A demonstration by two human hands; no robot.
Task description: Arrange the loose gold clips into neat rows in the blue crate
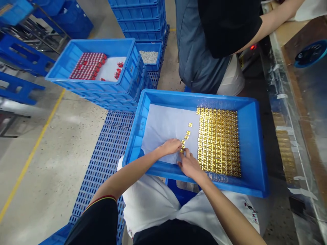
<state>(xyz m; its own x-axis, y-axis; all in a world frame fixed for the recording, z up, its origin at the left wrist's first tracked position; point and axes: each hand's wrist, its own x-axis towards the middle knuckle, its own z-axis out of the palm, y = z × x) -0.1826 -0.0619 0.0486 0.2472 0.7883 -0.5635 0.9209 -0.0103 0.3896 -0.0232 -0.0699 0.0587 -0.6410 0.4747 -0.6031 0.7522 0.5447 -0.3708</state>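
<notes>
A blue plastic crate (255, 149) rests across my lap, lined with white paper (166, 126). Tight rows of small shiny gold pieces (218, 141) fill its right half. Several loose gold pieces (188, 133) trail down the paper left of the rows. At the near end of that trail, my left hand (172, 146) has its fingers curled on a small gold piece (182, 148). My right hand (189, 163) comes from the other side, fingertips touching the same little group, with fingers bent and partly apart. Exactly what each fingertip pinches is too small to tell.
Stacked blue crates (102, 85) stand to the left, the top one holding red pieces (88, 66). Taller blue crates (140, 17) rise behind. A co-worker (204, 44) sits just beyond my crate. A workbench (304, 112) runs along the right. A blue slatted pallet (102, 153) lies on the floor.
</notes>
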